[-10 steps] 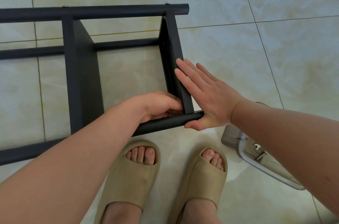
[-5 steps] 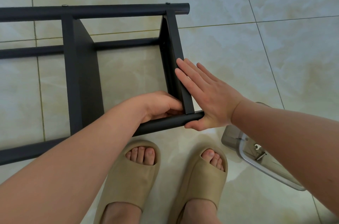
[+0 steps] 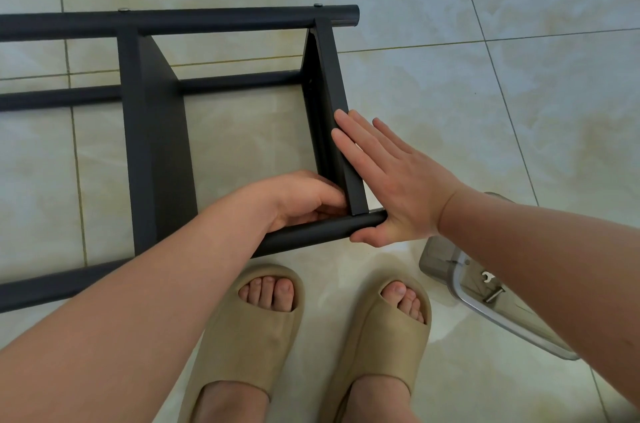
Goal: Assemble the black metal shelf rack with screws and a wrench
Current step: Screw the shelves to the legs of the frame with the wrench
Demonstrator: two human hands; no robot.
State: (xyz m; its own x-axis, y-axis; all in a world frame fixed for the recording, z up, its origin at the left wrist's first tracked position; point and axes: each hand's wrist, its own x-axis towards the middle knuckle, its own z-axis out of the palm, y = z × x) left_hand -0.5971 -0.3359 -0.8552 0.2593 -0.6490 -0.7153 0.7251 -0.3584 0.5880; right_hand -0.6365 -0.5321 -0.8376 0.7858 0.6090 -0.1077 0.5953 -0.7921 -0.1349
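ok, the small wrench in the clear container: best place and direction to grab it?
Take the wrench by its plain shank, coming straight down through the open top of the clear container. It appears to lie flat on the bottom beside a screw, so pinch across the narrow shank from above; the walls block any sideways approach. The right forearm hides part of the container.

The black metal rack (image 3: 156, 131) lies on its side on the tiled floor, round tubes joined by flat panels. A small wrench (image 3: 487, 277) and a screw (image 3: 494, 294) lie in a clear tray.
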